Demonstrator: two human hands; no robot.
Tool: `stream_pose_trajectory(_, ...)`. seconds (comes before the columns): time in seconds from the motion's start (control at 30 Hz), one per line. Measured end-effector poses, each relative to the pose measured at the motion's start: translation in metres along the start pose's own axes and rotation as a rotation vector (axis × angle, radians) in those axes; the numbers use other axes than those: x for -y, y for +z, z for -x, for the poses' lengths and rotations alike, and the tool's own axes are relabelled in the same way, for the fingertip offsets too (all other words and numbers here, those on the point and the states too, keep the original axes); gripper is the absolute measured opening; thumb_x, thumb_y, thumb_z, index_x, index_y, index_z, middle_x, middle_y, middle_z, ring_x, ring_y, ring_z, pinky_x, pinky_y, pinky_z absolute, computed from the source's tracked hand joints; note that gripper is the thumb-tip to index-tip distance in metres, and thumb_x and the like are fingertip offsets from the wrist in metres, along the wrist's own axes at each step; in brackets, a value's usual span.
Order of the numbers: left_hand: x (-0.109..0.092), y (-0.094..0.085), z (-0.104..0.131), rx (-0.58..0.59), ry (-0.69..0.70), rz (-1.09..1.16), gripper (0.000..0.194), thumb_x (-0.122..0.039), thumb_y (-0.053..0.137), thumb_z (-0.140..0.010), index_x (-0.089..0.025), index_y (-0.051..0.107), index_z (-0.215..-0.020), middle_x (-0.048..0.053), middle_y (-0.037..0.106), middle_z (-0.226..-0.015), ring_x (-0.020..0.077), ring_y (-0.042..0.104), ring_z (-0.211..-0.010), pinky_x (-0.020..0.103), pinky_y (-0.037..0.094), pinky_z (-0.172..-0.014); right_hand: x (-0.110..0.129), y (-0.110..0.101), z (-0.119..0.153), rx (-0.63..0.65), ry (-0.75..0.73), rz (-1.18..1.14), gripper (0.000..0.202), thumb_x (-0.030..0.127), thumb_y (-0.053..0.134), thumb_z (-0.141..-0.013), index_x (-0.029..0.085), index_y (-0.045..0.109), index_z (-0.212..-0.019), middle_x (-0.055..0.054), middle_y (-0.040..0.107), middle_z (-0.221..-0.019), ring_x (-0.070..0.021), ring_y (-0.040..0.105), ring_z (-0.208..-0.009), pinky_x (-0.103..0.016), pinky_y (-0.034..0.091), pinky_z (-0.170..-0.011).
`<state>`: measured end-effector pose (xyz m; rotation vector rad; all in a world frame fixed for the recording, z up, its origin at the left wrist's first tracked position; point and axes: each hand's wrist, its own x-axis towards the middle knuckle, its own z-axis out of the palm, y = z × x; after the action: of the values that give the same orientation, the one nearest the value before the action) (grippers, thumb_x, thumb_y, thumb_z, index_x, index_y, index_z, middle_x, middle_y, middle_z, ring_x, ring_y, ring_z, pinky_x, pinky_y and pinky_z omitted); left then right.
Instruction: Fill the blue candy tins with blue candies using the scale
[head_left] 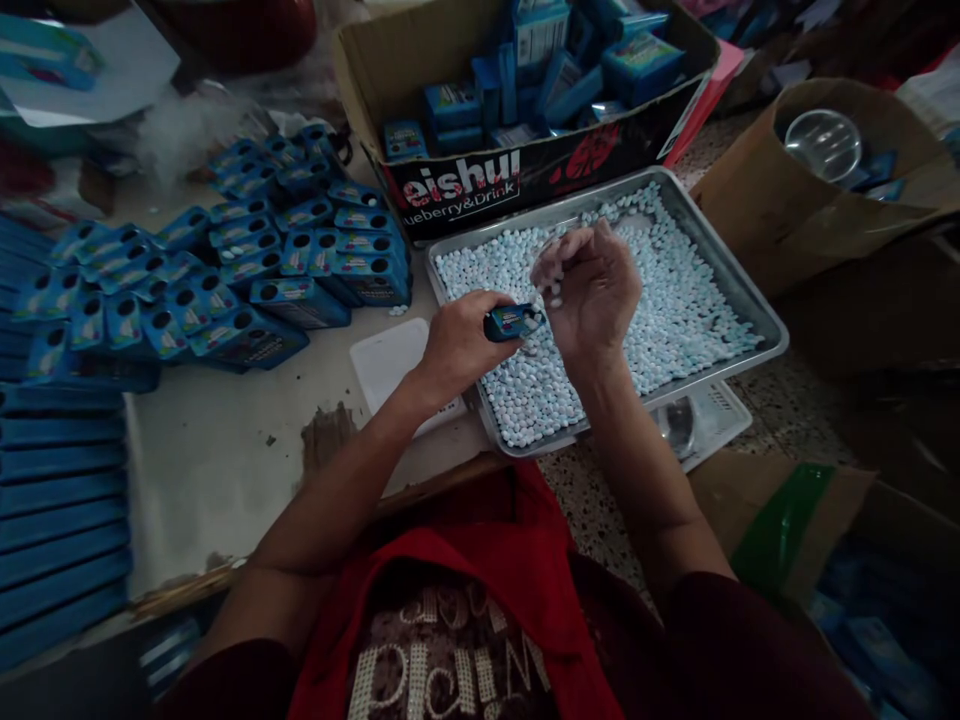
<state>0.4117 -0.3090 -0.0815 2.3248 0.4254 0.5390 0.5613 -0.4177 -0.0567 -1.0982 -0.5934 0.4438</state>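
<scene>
My left hand [466,340] grips a small blue box [511,321] by its sides, its end tilted toward my other hand. White tablets show at the box's end. Curled inward, my right hand [589,290] is cupped around a few small white tablets [556,290] beside that end; its fingertips are partly blurred. Beneath both hands lies a metal tray [776,335] spread with a layer of pale tablets [667,300]. Rows of blue boxes [277,290] with dark round holes on top stand on the table to the left.
Behind the tray, a cardboard carton [480,190] holds several blue packs. A brown paper bag [757,220] with a clear round container [823,145] stands at right. A white lid [390,360] lies left of the tray. Blue boxes are stacked [60,500] along the left edge.
</scene>
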Motion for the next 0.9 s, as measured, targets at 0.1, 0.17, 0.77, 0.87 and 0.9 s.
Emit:
stream_pose_trajectory(0.1,0.002,0.004,-0.001,-0.037,0.013,0.006,0.046,-0.010,0.100,-0.082,-0.022,0.086,-0.125,0.006,0.091,-0.128,0.0319,0.088,-0.121,0.043,0.070,-0.108,0.001,0.003,0.005,-0.007,-0.031,0.050,0.063,0.085,0.080,-0.106,0.032,0.056,-0.082,-0.003,0.052,-0.079,-0.0284,0.062,-0.082,-0.044,0.057,-0.077)
stream_pose_trajectory(0.17,0.005,0.006,-0.001,-0.062,0.033,0.018,0.045,-0.010,0.099,-0.082,-0.022,0.086,-0.124,0.006,0.091,-0.127,0.0318,0.087,-0.121,0.043,0.070,-0.108,0.003,0.004,0.008,-0.005,-0.043,0.073,0.066,0.089,0.078,-0.104,0.032,0.053,-0.082,-0.004,0.053,-0.081,-0.0290,0.062,-0.085,-0.045,0.060,-0.080)
stream_pose_trajectory(0.77,0.037,-0.009,0.031,-0.266,-0.050,0.474,0.047,-0.024,0.104,-0.083,-0.025,0.084,-0.126,0.004,0.088,-0.114,0.0252,0.084,-0.099,0.032,0.069,-0.083,-0.021,-0.110,0.051,0.567,-0.099,1.509,0.047,0.032,0.069,-0.112,0.022,0.078,-0.156,-0.022,0.072,-0.165,-0.0468,0.063,-0.154,-0.066,0.053,-0.128)
stream_pose_trajectory(0.87,0.049,-0.043,0.053,-0.330,-0.098,0.430,0.046,-0.032,0.103,-0.085,-0.026,0.084,-0.126,0.002,0.086,-0.112,0.0240,0.081,-0.095,0.033,0.069,-0.084,-0.021,-0.110,0.058,0.678,-0.017,1.732,0.079,0.052,0.078,-0.114,0.020,0.055,-0.183,-0.030,0.048,-0.189,-0.0570,0.047,-0.170,-0.071,0.050,-0.130)
stream_pose_trajectory(0.9,0.055,-0.054,0.062,-0.354,-0.133,0.410,0.046,-0.034,0.103,-0.084,-0.026,0.084,-0.126,0.002,0.085,-0.110,0.0235,0.080,-0.093,0.033,0.069,-0.084,-0.023,-0.106,0.059,0.661,0.009,1.791,0.088,0.060,0.080,-0.114,0.018,0.050,-0.185,-0.033,0.046,-0.188,-0.0598,0.046,-0.169,-0.072,0.050,-0.128)
